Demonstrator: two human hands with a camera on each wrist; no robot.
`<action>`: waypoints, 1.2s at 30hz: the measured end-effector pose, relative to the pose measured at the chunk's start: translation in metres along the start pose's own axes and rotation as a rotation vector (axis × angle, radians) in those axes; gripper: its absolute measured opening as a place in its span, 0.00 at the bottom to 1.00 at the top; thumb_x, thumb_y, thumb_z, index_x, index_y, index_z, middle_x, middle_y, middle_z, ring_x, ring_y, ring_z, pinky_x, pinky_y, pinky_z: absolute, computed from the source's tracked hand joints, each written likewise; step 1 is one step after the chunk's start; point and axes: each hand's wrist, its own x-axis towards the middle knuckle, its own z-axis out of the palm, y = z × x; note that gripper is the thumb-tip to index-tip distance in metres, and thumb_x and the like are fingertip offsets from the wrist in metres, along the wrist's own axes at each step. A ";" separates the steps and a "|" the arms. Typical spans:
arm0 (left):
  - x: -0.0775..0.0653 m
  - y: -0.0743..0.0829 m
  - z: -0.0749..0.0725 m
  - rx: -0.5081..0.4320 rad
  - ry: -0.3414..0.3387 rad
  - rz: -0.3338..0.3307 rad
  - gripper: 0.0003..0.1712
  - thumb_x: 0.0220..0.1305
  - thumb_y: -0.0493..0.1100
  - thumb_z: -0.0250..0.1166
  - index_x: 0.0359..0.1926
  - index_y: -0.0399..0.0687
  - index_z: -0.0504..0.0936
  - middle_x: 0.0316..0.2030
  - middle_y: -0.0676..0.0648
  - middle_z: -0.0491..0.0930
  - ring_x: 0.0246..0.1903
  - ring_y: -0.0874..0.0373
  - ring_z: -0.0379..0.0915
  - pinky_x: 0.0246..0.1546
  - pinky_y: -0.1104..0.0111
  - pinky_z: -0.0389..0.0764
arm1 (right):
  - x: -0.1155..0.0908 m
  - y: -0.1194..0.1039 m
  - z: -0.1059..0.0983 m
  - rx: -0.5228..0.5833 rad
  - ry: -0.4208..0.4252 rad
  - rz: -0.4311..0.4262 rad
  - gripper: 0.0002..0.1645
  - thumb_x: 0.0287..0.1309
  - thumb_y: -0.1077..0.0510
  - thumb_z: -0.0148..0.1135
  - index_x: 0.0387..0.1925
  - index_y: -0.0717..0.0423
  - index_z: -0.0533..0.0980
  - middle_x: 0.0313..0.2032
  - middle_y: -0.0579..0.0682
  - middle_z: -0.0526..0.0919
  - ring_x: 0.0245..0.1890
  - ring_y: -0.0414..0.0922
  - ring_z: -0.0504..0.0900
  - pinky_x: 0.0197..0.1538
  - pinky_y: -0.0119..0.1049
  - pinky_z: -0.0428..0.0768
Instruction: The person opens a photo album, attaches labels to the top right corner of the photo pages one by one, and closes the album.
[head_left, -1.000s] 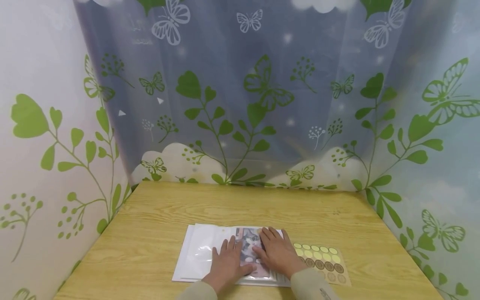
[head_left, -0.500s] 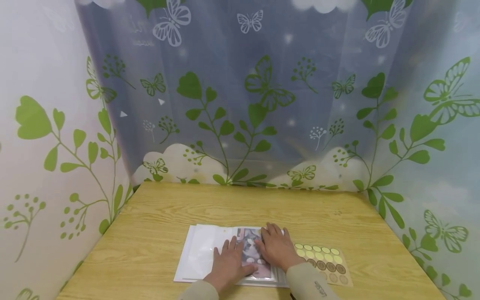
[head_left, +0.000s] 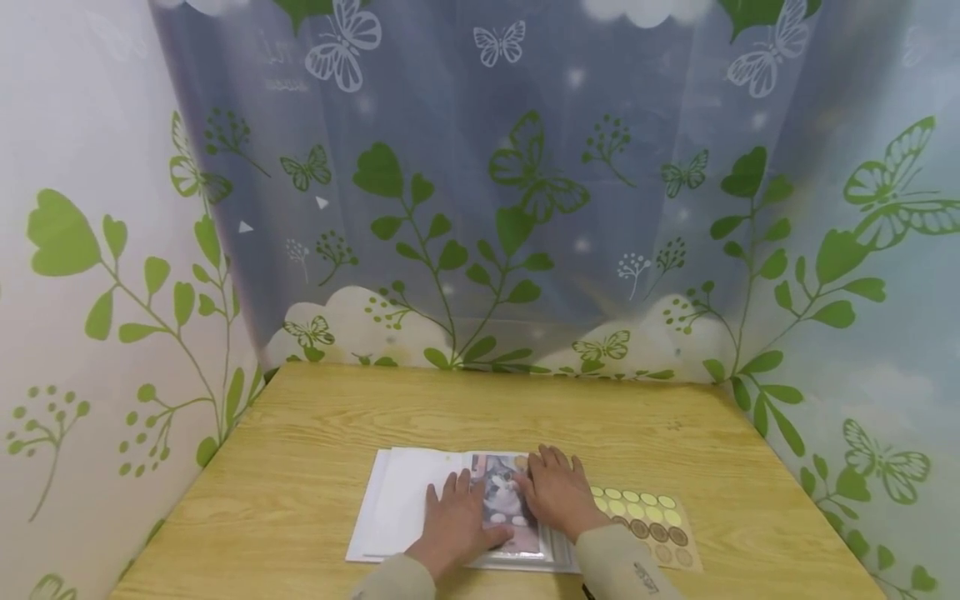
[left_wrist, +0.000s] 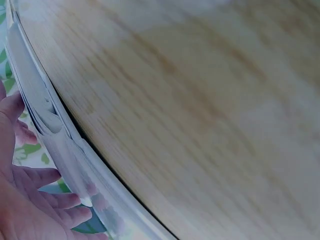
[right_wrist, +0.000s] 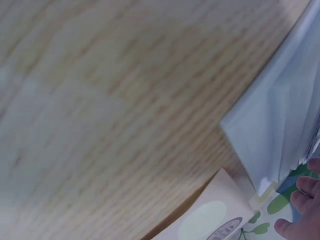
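Note:
A white album lies spread on the wooden table, with clear sleeves on its pages. In the right-hand sleeve sits a picture of a pale furry animal or plush on a grey and pink ground. My left hand rests with spread fingers near the fold, its thumb across the picture's lower part. On the album's right side lies my right hand, fingers extended, thumb at the picture's edge. Both wrist views catch the album side-on, its layered pages standing a little thick at the left.
A sheet of round stickers, yellow and brown, lies right of the album, partly under the right forearm; a corner of that sheet shows in the right wrist view. Printed curtains enclose the wooden table at the back and sides.
My right hand has slid slightly right and away from me, uncovering more of the picture. The left hand stays nearly where it was.

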 end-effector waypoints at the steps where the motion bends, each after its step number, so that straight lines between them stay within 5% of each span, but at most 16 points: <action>1: 0.000 0.000 0.000 0.002 0.003 0.000 0.51 0.54 0.70 0.67 0.66 0.37 0.72 0.67 0.30 0.65 0.67 0.34 0.59 0.64 0.34 0.56 | 0.000 0.001 0.000 0.008 0.005 0.003 0.33 0.74 0.42 0.45 0.66 0.64 0.69 0.68 0.66 0.66 0.69 0.62 0.62 0.70 0.65 0.54; 14: -0.002 -0.001 -0.002 -0.005 0.073 0.089 0.39 0.55 0.65 0.69 0.56 0.38 0.80 0.59 0.31 0.72 0.60 0.37 0.67 0.56 0.44 0.72 | -0.010 0.011 -0.001 0.078 0.109 -0.014 0.26 0.72 0.51 0.52 0.61 0.65 0.73 0.62 0.66 0.72 0.64 0.63 0.69 0.65 0.62 0.65; 36: -0.010 -0.002 0.001 -0.035 0.099 0.145 0.36 0.56 0.63 0.69 0.54 0.38 0.80 0.58 0.30 0.72 0.60 0.37 0.68 0.54 0.43 0.73 | -0.031 0.016 -0.004 0.181 0.189 0.001 0.19 0.67 0.57 0.57 0.53 0.66 0.78 0.55 0.65 0.79 0.57 0.64 0.75 0.58 0.61 0.73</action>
